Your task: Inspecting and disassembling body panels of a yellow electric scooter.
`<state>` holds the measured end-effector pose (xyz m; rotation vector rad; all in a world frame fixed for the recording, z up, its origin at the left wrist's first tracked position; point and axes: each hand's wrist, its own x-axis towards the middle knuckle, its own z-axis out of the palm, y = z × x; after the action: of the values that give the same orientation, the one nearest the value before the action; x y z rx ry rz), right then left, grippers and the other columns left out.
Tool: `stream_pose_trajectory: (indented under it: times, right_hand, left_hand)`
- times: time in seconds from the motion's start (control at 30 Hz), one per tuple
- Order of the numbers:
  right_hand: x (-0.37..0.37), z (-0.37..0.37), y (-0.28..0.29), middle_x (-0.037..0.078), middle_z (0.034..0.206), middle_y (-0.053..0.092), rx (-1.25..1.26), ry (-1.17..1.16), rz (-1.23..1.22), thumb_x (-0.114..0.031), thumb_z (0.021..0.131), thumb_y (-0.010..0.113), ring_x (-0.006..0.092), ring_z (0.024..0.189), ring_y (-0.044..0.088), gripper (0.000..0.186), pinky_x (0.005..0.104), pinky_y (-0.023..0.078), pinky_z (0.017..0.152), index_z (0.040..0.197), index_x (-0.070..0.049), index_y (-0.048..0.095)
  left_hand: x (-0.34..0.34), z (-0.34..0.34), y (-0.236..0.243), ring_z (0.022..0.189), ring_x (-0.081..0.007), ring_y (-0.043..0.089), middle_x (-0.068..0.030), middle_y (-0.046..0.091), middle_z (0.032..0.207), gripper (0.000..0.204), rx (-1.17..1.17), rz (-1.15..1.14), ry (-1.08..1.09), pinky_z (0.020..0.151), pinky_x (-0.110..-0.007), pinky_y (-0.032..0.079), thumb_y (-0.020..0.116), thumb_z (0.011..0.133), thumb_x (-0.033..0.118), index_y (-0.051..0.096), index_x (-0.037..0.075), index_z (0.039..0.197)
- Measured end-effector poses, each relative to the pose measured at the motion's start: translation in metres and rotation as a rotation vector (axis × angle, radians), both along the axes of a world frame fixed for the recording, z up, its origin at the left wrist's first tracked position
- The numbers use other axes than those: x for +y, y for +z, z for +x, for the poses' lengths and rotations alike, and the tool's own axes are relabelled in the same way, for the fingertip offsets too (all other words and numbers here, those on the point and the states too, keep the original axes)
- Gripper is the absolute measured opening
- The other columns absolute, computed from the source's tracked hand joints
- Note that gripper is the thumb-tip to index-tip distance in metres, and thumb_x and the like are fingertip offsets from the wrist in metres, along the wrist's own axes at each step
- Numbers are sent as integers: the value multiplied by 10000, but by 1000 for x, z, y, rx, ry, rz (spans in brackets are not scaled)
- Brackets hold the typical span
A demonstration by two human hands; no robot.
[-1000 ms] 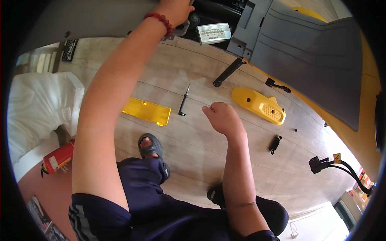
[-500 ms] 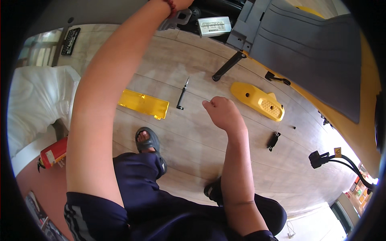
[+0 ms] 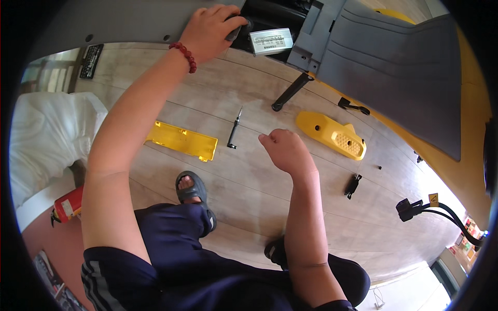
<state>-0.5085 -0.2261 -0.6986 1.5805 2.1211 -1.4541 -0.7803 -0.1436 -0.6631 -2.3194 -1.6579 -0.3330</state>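
1. The left hand (image 3: 215,28) is closed around a dark grey part (image 3: 236,28) at the edge of the grey machine body (image 3: 394,72).
2. The right hand (image 3: 285,150) is held as an empty fist above the wooden floor (image 3: 249,181).
3. A screwdriver (image 3: 234,128) is seen just left of that fist, with a yellow plate (image 3: 181,141) further left.
4. A yellow cover (image 3: 332,135) lies right of the fist.

Left hand (image 3: 215,28) hides the dark part it grips.

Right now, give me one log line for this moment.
left hand: reaching up, gripping dark part in grey housing | right hand: fisted, apart from floor | below: screwdriver, yellow plate, yellow cover
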Motion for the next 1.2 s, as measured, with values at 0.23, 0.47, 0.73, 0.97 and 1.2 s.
stream_pose_trajectory:
  times: [0.23,0.47,0.73,0.97,1.2]
  right_hand:
    - [8,11,-8,211,724,611,-23,4,-19,-351,870,552,339,684,590,416,403,468,674,797,54,617]
    - [7,6,-3,215,754,618,7,9,3,-358,870,552,342,710,596,420,400,469,688,817,51,627]
    - [-2,0,-6,229,842,635,13,36,16,-365,865,540,385,821,602,421,425,469,743,846,43,641]
    - [-7,-11,-1,219,877,645,-41,56,-36,-370,862,541,379,853,606,417,416,478,778,880,30,656]
    - [-10,-13,-2,219,890,646,-28,73,-41,-365,859,542,375,865,609,412,420,478,784,879,29,660]
  left_hand:
    - [-4,-6,-15,1151,-241,494,-48,529,1230,514,59,83,66,938,-409,393,708,736,176,532,153,1219]
    - [-18,-5,-18,1182,-274,466,-76,493,1288,615,6,33,51,1016,-418,350,693,736,145,468,136,1308]
    - [-15,28,-3,1123,-296,485,-121,541,1179,507,-69,-12,18,969,-406,358,713,701,216,571,124,1178]
    - [-4,45,-26,1126,-241,502,-69,557,1166,517,13,-37,-17,948,-385,375,744,704,191,537,93,1167]
    - [-5,44,-22,1121,-251,510,-83,553,1188,492,-42,-57,-23,951,-384,372,752,691,183,561,97,1136]
